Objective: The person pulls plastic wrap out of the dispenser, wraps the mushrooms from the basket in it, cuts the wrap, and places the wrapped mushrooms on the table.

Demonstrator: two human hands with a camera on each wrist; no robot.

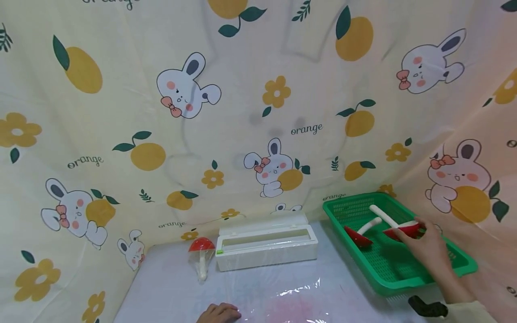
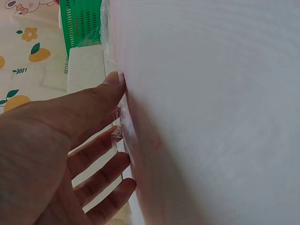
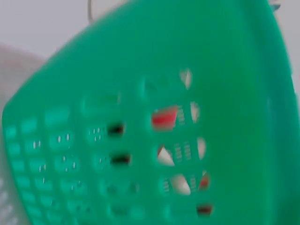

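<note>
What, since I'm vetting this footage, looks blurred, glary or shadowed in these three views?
Head view: bright glare streaks on the clear plastic; left wrist view: a soft shadow on the table beside the left hand; right wrist view: the basket is blurred, its holes soft-edged.

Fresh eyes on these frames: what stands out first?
Likely the bright green basket at right in the head view, where the right hand holds a red-capped mushroom. A second mushroom lies inside, left of it. Farther left, a third mushroom is beside a white box.
</note>
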